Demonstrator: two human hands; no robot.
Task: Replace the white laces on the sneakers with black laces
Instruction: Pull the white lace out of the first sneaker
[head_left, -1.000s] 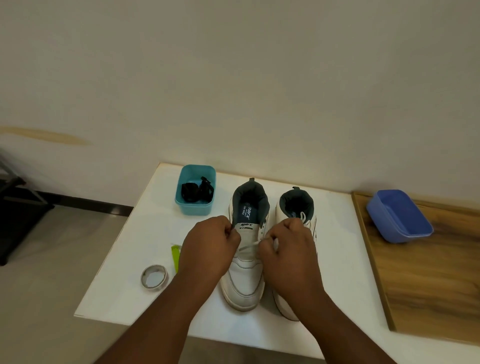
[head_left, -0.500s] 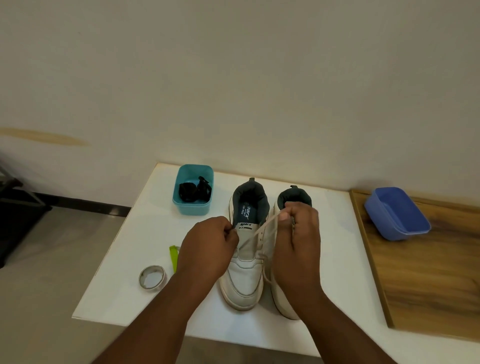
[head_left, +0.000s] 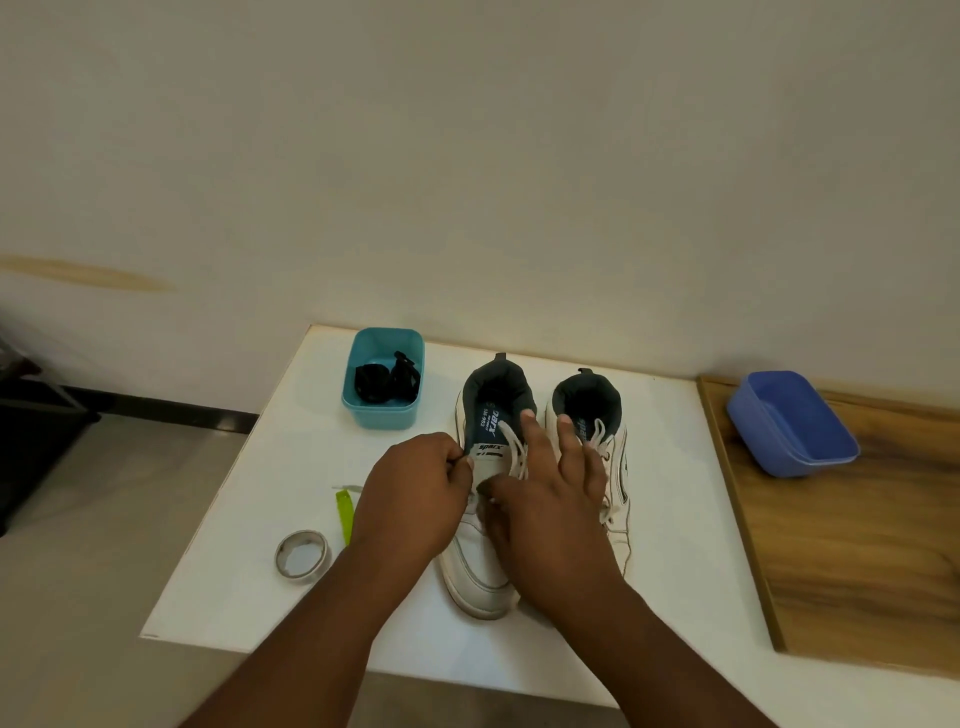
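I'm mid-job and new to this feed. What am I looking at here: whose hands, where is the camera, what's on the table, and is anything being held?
There is no machine: a person works with bare hands, and the one camera sits on their head, looking forward and down. The white table holds two white sneakers side by side. The left hand pinches at the left sneaker by its tongue, likely on the white lace, though the pinch itself is hard to see. The right hand lies over the laces with fingers straight. The right sneaker is laced. Black laces wait in a teal box. A tape roll, a green tool and a blue tub are nearby.
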